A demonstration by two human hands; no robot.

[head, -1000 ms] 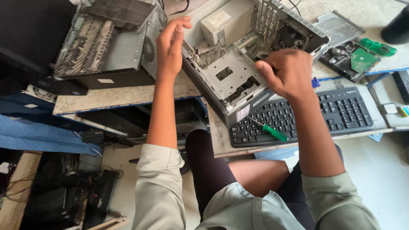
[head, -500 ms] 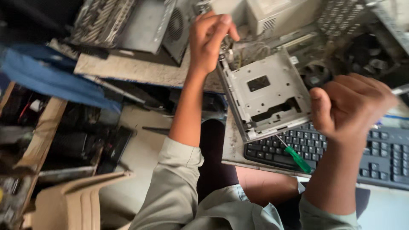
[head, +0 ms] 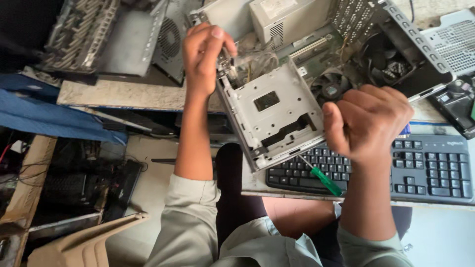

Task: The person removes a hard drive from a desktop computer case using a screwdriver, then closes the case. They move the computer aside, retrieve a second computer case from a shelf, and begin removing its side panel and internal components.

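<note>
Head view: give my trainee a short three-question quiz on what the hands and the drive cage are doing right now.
1. True or false: the left hand grips the far corner of the grey metal drive cage.
2. Where does the green-handled screwdriver lie? A) on the black keyboard B) inside the cage C) in the right hand
3. What shape does the right hand make?

Key
1. True: its fingers pinch the cage's upper left corner.
2. A: it rests on the keys by the cage's near edge.
3. A closed fist, raised in front of the open computer case; whether it holds anything cannot be seen.
</note>
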